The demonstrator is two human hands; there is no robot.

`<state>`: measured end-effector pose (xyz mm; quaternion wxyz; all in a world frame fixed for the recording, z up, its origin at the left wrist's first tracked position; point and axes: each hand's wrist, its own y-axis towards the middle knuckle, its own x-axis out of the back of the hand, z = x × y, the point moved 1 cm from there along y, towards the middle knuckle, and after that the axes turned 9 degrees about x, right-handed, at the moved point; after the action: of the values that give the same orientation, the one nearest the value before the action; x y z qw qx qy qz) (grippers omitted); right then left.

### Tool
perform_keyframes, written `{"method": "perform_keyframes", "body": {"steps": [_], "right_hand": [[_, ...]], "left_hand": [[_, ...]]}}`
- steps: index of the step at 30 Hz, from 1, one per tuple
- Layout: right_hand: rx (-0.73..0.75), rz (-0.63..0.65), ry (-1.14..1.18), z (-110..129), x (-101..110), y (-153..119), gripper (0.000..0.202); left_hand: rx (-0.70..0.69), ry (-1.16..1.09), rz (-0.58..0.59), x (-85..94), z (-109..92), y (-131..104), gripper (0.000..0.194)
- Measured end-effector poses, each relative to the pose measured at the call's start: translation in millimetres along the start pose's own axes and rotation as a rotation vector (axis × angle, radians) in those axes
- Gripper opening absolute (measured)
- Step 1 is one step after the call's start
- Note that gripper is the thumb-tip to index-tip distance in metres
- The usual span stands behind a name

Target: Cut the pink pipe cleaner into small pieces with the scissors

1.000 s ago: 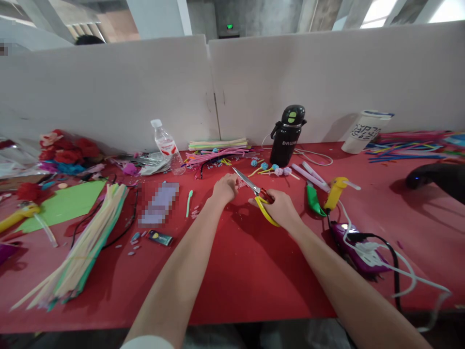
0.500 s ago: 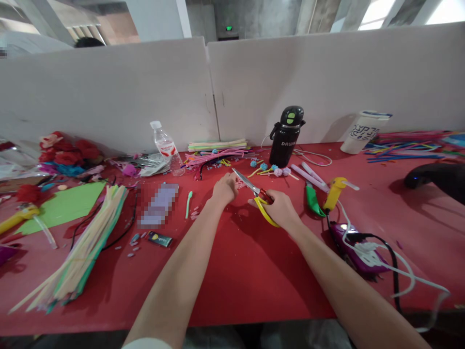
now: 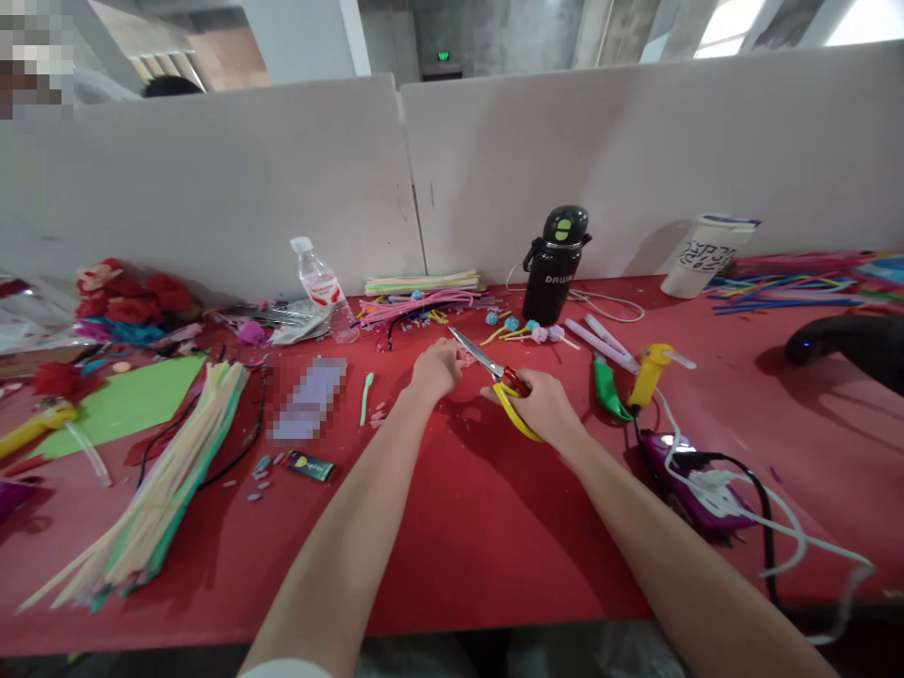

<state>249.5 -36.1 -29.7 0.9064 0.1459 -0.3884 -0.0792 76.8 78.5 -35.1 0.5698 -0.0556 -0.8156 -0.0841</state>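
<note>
Right hand: your right hand [image 3: 538, 403] is closed around the handles of the scissors [image 3: 487, 358], yellow loop showing under your palm.
Scissors: up off to the left they point, blades just beside your left fingers, tip reaching a little past them, over the middle of the red table [image 3: 459, 537].
Left hand: your left hand [image 3: 436, 370] is low over the table, fingers bent by the small pink pieces [image 3: 466, 356] — whether they pinch one, you can't tell from here.
Near your left forearm: a green-tipped stick [image 3: 366, 398], a dark tube [image 3: 311, 466] lying flat, and a pixelated lavender rectangle [image 3: 309, 400].
Far left: the long bundle of pale and green stems [image 3: 169, 471] lies slanted, with a light green sheet [image 3: 141, 395] behind it.
Back row: a clear bottle [image 3: 321, 284] leans by the white partition [image 3: 282, 169], then pink stems [image 3: 424, 303], little blue and lilac pompoms [image 3: 512, 324], and the black flask [image 3: 551, 282] standing upright.
Right side: here's the yellow glue gun [image 3: 649, 377] beside a green wrapper [image 3: 608, 388] — and nearer you, the purple power strip [image 3: 696, 490] with white cables; the white cup [image 3: 702, 259] is farther back.
</note>
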Motion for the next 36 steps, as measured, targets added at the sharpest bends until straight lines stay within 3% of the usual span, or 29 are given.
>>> {"method": "perform_keyframes", "body": {"steps": [7, 13, 21, 26, 31, 36], "right_hand": [[-0.008, 0.003, 0.000, 1, 2, -1, 0.046], [-0.010, 0.022, 0.002, 2, 2, -1, 0.045], [-0.003, 0.023, -0.002, -2, -2, 0, 0.046], [-0.013, 0.022, -0.008, -1, -1, -1, 0.047], [0.001, 0.028, 0.005, 2, 1, -3, 0.045], [-0.004, 0.014, -0.013, 2, 0, -2, 0.046]], "left_hand": [[0.017, -0.067, -0.027, 13.4, 4, -10, 0.013], [-0.081, -0.234, -0.115, 36.0, 13, -27, 0.012], [-0.085, -0.255, -0.106, 58.2, 27, -47, 0.009], [-0.030, -0.143, -0.049, 51.5, 28, -50, 0.009], [-0.003, 0.025, 0.046, 38.9, 23, -48, 0.024], [0.038, 0.109, 0.076, 34.7, 19, -41, 0.021]]}}
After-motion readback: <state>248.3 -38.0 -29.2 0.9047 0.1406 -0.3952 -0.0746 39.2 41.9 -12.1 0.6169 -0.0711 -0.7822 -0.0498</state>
